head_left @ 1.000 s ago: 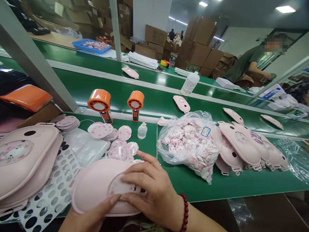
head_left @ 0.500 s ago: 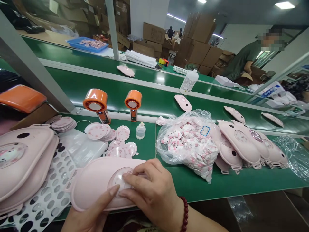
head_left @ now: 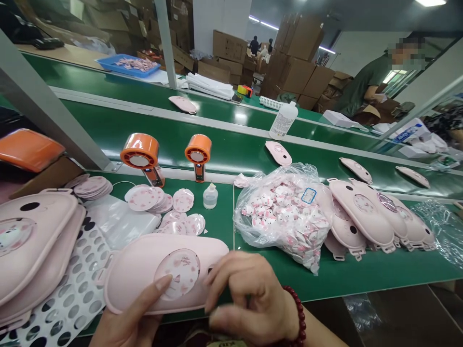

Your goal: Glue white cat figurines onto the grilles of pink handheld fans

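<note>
A pink plastic cover (head_left: 133, 270) with rounded ends is held low in front by my left hand (head_left: 139, 308), closed around its near edge. The thumb presses on a round pink-and-white patterned disc (head_left: 183, 270) set in the cover's window. My right hand (head_left: 249, 294) hovers beside the cover's right end, fingers curved and apart from the thumb. Motion blurs its fingertips, and I see nothing between them. Loose patterned discs (head_left: 183, 200) lie behind the cover, next to a small squeeze bottle (head_left: 210, 196).
A clear bag (head_left: 282, 212) of small cat-face pieces lies right of centre, with stacked pink covers (head_left: 361, 207) beyond. More covers (head_left: 32, 246) and a punched sheet (head_left: 72, 294) are at left. Two orange handheld fans (head_left: 140, 156) stand behind. A white bottle (head_left: 284, 120) stands farther back.
My right hand has come off the round disc and moved right and slightly down, so the disc's printed pattern now shows. My left hand still holds the cover.
</note>
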Motion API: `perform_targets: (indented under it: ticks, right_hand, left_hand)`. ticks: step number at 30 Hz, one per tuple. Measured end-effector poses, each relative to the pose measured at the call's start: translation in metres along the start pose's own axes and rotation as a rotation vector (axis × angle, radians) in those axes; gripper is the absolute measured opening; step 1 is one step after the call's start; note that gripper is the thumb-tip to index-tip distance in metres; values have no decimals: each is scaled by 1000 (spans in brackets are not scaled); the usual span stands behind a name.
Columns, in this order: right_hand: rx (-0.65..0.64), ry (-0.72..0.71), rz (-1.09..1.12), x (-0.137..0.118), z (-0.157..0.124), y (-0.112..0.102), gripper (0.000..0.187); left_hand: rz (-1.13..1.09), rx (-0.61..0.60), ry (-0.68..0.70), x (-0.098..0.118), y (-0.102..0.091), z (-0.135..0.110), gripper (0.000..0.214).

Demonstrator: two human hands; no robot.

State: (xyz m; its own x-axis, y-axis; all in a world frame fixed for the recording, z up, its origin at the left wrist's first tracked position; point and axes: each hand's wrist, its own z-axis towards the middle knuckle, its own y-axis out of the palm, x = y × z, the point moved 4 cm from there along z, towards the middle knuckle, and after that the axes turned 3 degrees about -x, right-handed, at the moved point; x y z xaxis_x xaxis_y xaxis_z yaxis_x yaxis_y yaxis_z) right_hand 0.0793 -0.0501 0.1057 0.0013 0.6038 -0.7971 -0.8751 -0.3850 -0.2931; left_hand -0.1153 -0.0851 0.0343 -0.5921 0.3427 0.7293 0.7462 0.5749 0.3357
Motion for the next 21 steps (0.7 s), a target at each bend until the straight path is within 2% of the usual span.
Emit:
perform_targets:
  ticks: [2, 3, 4, 6, 9, 13, 16, 21]
  right_hand:
    - [168, 97, -158, 4, -1, -4, 37]
    - [218, 151, -231, 7, -1, -4, 24]
    - [238, 222, -272, 12, -1, -2, 22]
    - [210, 386, -232, 24, -1, 4, 47]
    - [166, 562, -84, 36, -2, 10, 49]
    - [151, 548, -41, 35, 1, 12, 42]
    - [175, 505, -75, 34, 1, 16, 39]
    - [197, 481, -139, 40, 3, 17, 36]
  left_hand:
    - [8, -12, -4, -4, -2, 1, 89]
    - [22, -31, 2, -5, -2, 2, 90]
    - [41, -51, 14, -7, -3, 3, 91]
    - [63, -69, 46, -9, -5, 5, 93]
    - [59, -87, 59, -11, -8, 8, 98]
    - [72, -84, 60, -8, -8, 10, 89]
    - [97, -76, 115, -1, 2, 9, 89]
    - [92, -41, 125, 6, 15, 12, 90]
